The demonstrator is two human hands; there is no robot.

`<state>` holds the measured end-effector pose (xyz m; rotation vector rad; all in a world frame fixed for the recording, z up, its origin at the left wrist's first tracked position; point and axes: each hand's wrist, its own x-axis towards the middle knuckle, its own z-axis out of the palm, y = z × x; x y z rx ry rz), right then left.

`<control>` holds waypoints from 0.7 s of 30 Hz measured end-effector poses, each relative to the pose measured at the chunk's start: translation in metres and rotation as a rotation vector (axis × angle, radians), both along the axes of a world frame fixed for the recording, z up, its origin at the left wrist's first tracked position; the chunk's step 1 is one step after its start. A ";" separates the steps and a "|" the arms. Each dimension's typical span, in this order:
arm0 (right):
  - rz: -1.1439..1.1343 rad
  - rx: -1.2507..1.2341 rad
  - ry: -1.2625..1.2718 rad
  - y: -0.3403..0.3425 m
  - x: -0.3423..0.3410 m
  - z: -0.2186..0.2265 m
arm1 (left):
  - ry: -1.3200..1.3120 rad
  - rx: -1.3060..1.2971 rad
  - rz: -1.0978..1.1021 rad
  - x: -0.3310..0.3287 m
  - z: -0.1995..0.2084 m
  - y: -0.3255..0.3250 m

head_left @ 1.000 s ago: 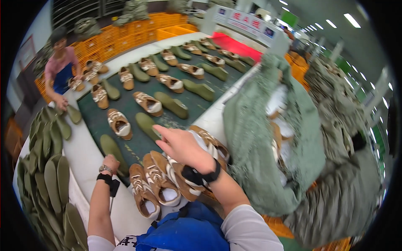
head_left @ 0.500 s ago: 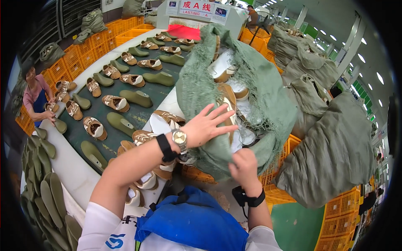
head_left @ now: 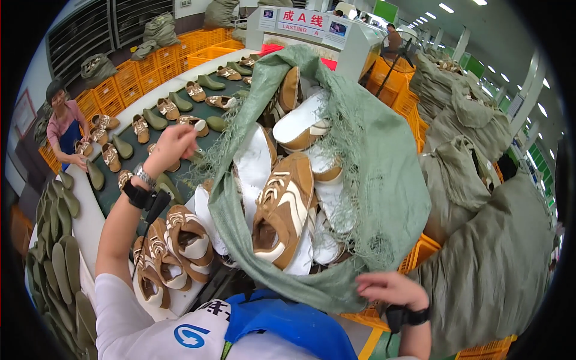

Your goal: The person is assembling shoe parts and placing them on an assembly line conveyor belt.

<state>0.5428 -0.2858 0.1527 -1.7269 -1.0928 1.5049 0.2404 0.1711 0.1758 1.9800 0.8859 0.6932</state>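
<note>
In front of me a green woven sack (head_left: 384, 198) gapes wide, its frayed rim spread around several brown-and-white shoes. One laced brown shoe (head_left: 285, 210) lies on top, with white-soled shoes (head_left: 303, 120) behind and beside it. My left hand (head_left: 173, 147) is closed, fingers curled, over the belt just left of the frayed rim; whatever it may hold is hidden. Against the sack's lower right side is my right hand (head_left: 393, 289), its fingers loosely bent and apart, nothing visible in them.
Brown shoes (head_left: 174, 252) line the near ledge. A dark green belt (head_left: 201, 114) carries shoes and green shoe lasts. More lasts (head_left: 63, 270) are heaped at left. A co-worker (head_left: 66, 126) stands at far left. Full grey sacks (head_left: 486, 258) and orange crates (head_left: 414, 252) crowd the right.
My left hand has left the shoe in the sack and moved left over the belt. My right hand has shifted right and down. The sack's mouth now gapes wider, showing more shoes.
</note>
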 end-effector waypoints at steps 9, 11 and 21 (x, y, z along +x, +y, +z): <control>-0.236 0.129 0.667 0.274 0.106 0.046 | 0.324 0.619 0.022 0.215 0.062 0.088; -0.472 0.236 0.414 0.291 0.132 0.055 | 0.419 0.625 0.044 0.225 0.066 0.119; -0.586 0.472 -0.992 0.334 0.320 0.040 | 0.745 0.677 -0.147 0.339 0.018 0.252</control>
